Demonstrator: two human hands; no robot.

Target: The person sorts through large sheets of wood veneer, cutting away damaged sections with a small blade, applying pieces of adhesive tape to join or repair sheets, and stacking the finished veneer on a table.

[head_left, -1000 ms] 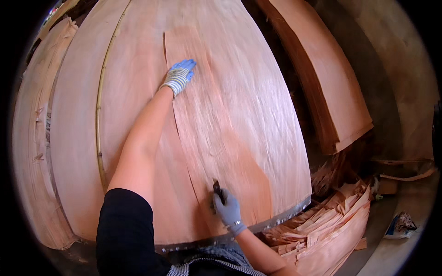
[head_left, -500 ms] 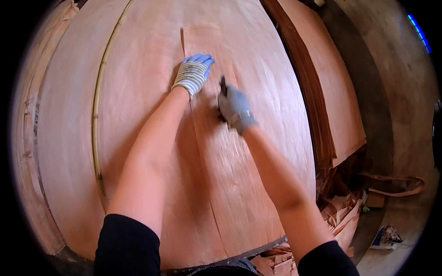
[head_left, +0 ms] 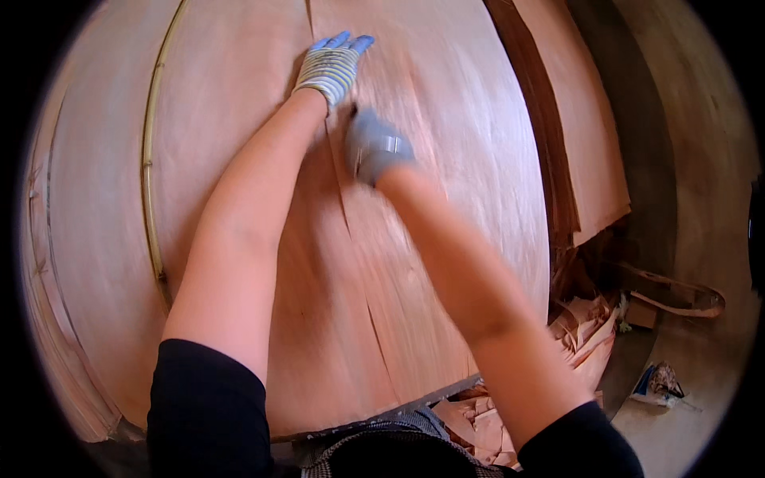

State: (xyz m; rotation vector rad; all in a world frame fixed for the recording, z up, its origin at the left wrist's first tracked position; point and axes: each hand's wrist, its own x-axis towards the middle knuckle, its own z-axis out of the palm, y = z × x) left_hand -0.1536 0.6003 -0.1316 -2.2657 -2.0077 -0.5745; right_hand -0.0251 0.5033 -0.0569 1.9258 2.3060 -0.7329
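A large, thin sheet of pinkish-brown wood veneer [head_left: 446, 215] lies before me, with a lengthwise split or overlapping edge [head_left: 336, 175] down its middle. My left hand [head_left: 331, 68], in a striped white glove with blue fingertips, presses on it near the far end, fingers spread. Just below and to the right is my right hand [head_left: 374, 147] in a grey glove, closed around a small black hand tool [head_left: 355, 109]. Only the tool's dark tip shows past the fist; motion blur hides its exact kind. The right hand is close to the split.
A thin bamboo-like strip [head_left: 148, 159] runs lengthwise on the left. To the right stands a stack of veneer sheets [head_left: 586, 119]. Torn veneer scraps [head_left: 586, 334] lie at the lower right, near a curled strip [head_left: 677, 299] and a small bag-like item [head_left: 660, 386] on the floor.
The view has shifted, so the sheet's far part sits higher. My right hand has moved left toward the split, below the left hand, still holding the black tool. The left hand still presses down.
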